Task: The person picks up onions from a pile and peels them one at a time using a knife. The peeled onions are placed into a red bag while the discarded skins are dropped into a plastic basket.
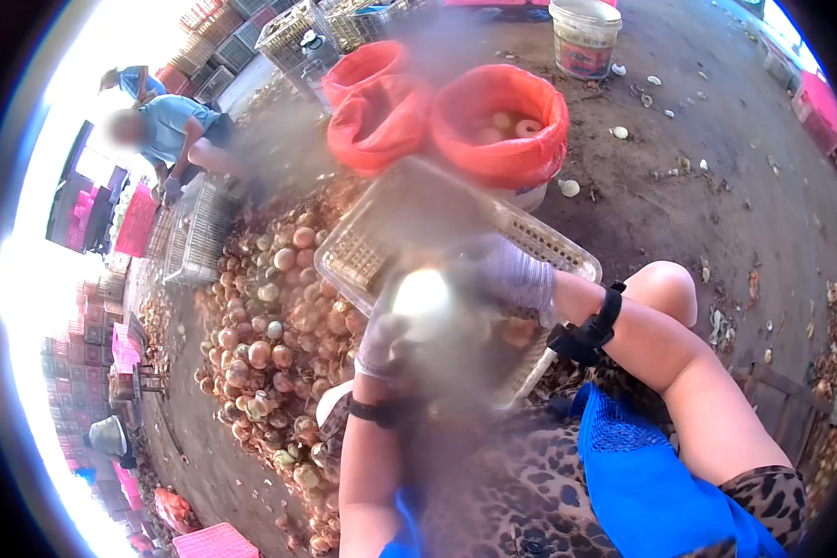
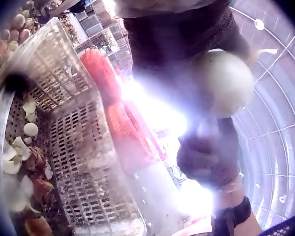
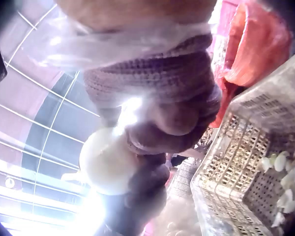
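A pale, greenish-white onion (image 2: 228, 83) is held up between 2 gloved hands, beside and above the inside of a lattice crate (image 1: 539, 232). Its surface is smooth and faintly glossy, bare of brown skin, and its outline is almost round, so no clear long axis can be made out. A thin pale tip is seen at its side, pointed to the right in the left wrist view and to the left in the right wrist view; whether it belongs to the onion cannot be told.

The onion is gripped by the left hand (image 1: 381, 349), whose bent fingers are pressed on it. The fingers of the right hand (image 1: 511, 270) are curled together close against the onion; whether anything is clamped in them cannot be told, since the hands are blurred by glare. The gloves are knitted and ribbed at the cuff.

The crate is made of stiff, stained plastic pierced by slots; pale pieces (image 3: 285, 179) and papery brown skins (image 2: 42, 189) are strewn inside. Rounded onions are piled in a heap (image 1: 270, 325) beside it, and a round bucket (image 1: 544, 153) is lined with wrinkled red plastic.
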Tool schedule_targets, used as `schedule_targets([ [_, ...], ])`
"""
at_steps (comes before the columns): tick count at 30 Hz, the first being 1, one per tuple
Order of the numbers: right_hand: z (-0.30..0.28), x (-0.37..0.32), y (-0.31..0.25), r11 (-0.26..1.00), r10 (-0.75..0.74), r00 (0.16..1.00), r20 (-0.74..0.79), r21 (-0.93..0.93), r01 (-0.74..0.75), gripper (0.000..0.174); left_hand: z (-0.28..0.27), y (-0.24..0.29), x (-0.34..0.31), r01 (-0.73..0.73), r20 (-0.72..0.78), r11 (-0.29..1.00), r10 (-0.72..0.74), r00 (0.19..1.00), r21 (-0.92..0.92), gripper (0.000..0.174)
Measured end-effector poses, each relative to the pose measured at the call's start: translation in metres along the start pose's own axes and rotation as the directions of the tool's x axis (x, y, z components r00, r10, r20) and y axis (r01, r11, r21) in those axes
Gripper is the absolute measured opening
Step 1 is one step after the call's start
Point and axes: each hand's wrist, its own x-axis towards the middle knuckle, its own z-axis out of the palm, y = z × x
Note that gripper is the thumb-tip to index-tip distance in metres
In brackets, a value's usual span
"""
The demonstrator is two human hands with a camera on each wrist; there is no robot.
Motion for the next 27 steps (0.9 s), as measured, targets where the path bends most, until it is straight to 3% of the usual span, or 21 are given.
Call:
schedule_targets([
  [2,0.001,-0.007,-0.009,0.999,0.033,0.994,-0.101,-0.028,-0.036,0.024,0.003,0.001,0.002,-0.048,-0.182,0.998,0.043,0.982,-0.027,0.085],
  [5,-0.011,0.003,0.009,0.999,-0.019,0.993,-0.119,-0.037,0.015,0.015,0.025,-0.013,0.014,-0.066,-0.159,0.995,0.054,0.986,-0.076,0.082],
  [6,-0.009,0.003,0.006,0.996,-0.035,0.992,-0.120,-0.082,0.026,0.015,0.025,-0.009,0.018,0.037,-0.247,0.993,-0.008,0.969,0.115,0.077],
  [8,0.001,0.003,0.001,0.986,-0.066,0.990,-0.122,-0.158,0.046,0.014,0.032,-0.001,0.015,0.093,-0.247,0.988,-0.061,0.967,0.122,0.074],
  [10,0.003,0.002,0.000,0.980,-0.031,0.998,-0.047,0.197,0.040,0.013,0.024,-0.005,0.010,0.122,-0.267,0.992,-0.113,0.957,0.018,0.075],
  [11,0.003,0.003,-0.001,0.930,-0.031,1.000,-0.003,0.366,0.030,0.013,0.020,-0.008,0.009,0.067,-0.246,0.996,-0.080,0.966,-0.058,0.076],
  [12,-0.002,0.010,-0.001,0.960,-0.240,0.970,0.036,0.161,0.231,0.014,0.019,-0.010,0.008,0.013,-0.227,0.991,-0.043,0.973,-0.134,0.077],
  [13,-0.011,0.019,0.003,0.901,-0.426,0.897,0.115,-0.038,0.432,0.017,0.017,-0.009,0.006,-0.039,-0.209,0.977,-0.006,0.978,-0.209,0.077],
  [15,-0.026,0.029,0.019,0.688,-0.591,0.780,0.206,-0.377,0.620,0.021,0.014,-0.002,0.006,-0.038,-0.178,0.954,-0.016,0.984,-0.297,0.081],
  [17,-0.042,0.038,0.044,0.482,-0.648,0.742,0.171,-0.662,0.574,0.024,0.013,0.006,0.003,-0.095,-0.124,0.932,0.054,0.991,-0.350,0.083],
  [19,-0.046,0.044,0.050,0.223,-0.708,0.686,0.164,-0.870,0.439,0.027,0.004,0.015,0.001,-0.143,-0.236,0.989,0.130,0.963,-0.035,0.087],
  [21,-0.042,0.041,0.046,0.245,-0.591,0.797,0.123,-0.914,0.323,0.032,0.007,0.017,0.000,-0.152,-0.377,0.943,0.262,0.888,0.297,0.087],
  [22,-0.018,0.018,0.011,0.393,-0.416,0.906,0.084,-0.882,0.262,0.036,0.012,0.015,0.001,-0.195,-0.436,0.956,0.275,0.857,0.219,0.083],
  [24,0.005,0.000,0.002,0.525,-0.319,0.941,0.116,-0.804,0.278,0.048,0.004,0.009,0.002,-0.150,-0.437,0.894,0.345,0.830,0.422,0.081],
  [25,0.010,-0.003,0.010,0.515,-0.422,0.891,0.166,-0.765,0.387,0.056,0.003,0.007,0.003,-0.126,-0.424,0.846,0.382,0.821,0.518,0.080],
  [27,0.013,0.000,0.026,0.436,-0.497,0.835,0.238,-0.763,0.477,0.068,0.007,0.010,0.004,-0.142,-0.468,0.965,0.233,0.852,0.221,0.077],
])
